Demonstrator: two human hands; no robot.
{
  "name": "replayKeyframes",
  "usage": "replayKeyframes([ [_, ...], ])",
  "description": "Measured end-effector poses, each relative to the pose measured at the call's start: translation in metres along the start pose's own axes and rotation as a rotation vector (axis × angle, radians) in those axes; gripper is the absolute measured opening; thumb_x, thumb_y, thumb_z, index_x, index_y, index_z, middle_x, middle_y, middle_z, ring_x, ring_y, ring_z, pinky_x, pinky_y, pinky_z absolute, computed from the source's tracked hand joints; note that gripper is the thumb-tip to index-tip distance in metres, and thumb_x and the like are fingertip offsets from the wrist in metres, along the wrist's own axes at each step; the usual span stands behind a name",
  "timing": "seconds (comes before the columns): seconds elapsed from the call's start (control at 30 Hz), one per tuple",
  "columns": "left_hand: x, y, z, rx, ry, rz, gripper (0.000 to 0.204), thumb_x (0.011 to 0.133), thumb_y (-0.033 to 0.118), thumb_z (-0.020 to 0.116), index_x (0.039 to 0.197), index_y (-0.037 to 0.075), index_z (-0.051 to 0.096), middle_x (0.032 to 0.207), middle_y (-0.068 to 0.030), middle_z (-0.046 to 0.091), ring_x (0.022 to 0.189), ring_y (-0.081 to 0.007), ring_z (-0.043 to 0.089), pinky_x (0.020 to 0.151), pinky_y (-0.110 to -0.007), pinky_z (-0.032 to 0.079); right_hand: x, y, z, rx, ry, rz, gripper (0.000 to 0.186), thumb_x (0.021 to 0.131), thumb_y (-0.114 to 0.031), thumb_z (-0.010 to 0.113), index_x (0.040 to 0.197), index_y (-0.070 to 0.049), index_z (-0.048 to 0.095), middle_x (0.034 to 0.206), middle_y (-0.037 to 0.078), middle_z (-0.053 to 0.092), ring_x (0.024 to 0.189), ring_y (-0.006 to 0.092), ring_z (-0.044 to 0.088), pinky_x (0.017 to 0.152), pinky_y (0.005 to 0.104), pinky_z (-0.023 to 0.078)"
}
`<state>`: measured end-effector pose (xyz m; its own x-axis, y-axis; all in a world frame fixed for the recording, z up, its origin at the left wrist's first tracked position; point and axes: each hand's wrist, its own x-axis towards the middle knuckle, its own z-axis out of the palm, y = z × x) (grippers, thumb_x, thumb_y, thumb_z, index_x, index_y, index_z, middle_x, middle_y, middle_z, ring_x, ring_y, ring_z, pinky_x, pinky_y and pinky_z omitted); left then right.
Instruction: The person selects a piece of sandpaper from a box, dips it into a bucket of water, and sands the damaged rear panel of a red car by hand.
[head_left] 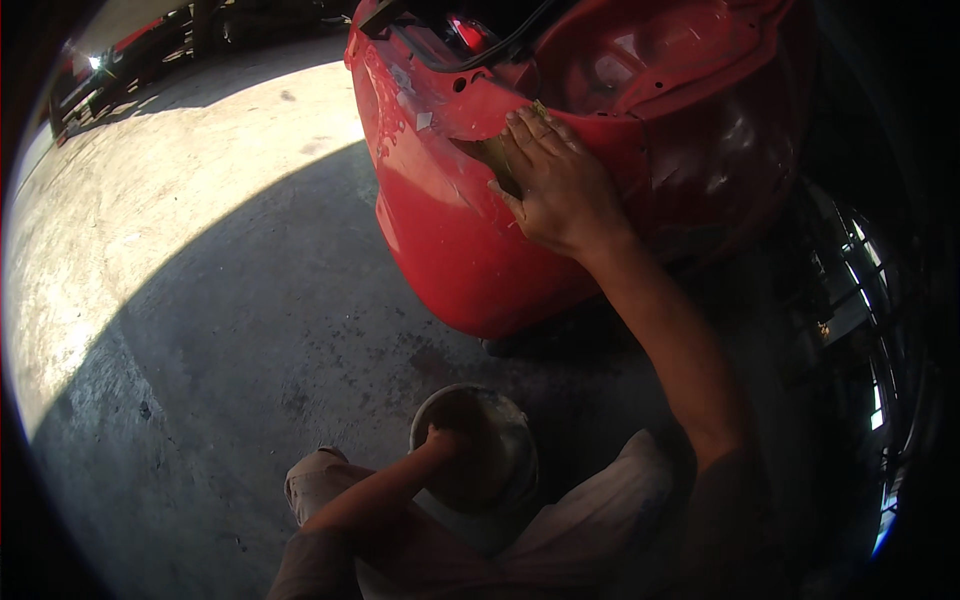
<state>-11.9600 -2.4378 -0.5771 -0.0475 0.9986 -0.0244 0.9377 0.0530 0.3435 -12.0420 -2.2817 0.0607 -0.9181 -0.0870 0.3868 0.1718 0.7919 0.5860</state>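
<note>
A red painted vehicle body (480, 270) stands in front of me, its paint scuffed and patchy near the upper left edge. My right hand (550, 185) presses a sheet of brownish sandpaper (490, 160) against its curved surface, with the fingers laid over the sheet and the thumb along its side. Between my knees stands a round bucket (525, 440) with a pale, worn rim. My left hand (445, 442) reaches down inside this bucket. Its fingers are lost in the dark interior, so what they hold, if anything, is hidden.
Grey concrete floor (250, 330) lies in shade around me, with damp spots near the bucket. Bright sunlight falls on the floor at the upper left. Dark frames and a reddish object (135, 38) stand beyond it. Dim metal bars (865, 270) rise at the right.
</note>
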Motion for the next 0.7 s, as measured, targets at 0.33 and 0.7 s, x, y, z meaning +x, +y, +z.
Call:
replayKeyframes([
  [0.33, -0.019, -0.011, -0.064, -0.104, -0.304, -0.113, 0.044, 0.102, 0.045, 0.050, 0.134, 0.024, 0.070, 0.130, -0.0099, 0.072, 0.121, -0.0322, 0.068, 0.114, -0.071, 0.029, 0.062, -0.031, 0.024, -0.190, -0.070, 0.132, 0.072, 0.094, -0.029, 0.062, 0.152, 0.009, 0.043, 0.161, 0.024, 0.041, 0.156, 0.0346, 0.029, 0.129, 0.0471, 0.021],
  [0.7, -0.022, -0.002, -0.057, -0.176, -0.226, -0.023, 0.047, 0.099, 0.045, 0.053, 0.134, 0.018, 0.069, 0.129, -0.0156, 0.071, 0.120, -0.0334, 0.069, 0.111, -0.071, 0.034, 0.037, -0.036, 0.016, -0.209, 0.006, 0.187, 0.081, 0.096, -0.050, 0.057, 0.149, 0.010, 0.046, 0.159, 0.026, 0.043, 0.155, 0.0341, 0.029, 0.129, 0.0453, 0.018],
])
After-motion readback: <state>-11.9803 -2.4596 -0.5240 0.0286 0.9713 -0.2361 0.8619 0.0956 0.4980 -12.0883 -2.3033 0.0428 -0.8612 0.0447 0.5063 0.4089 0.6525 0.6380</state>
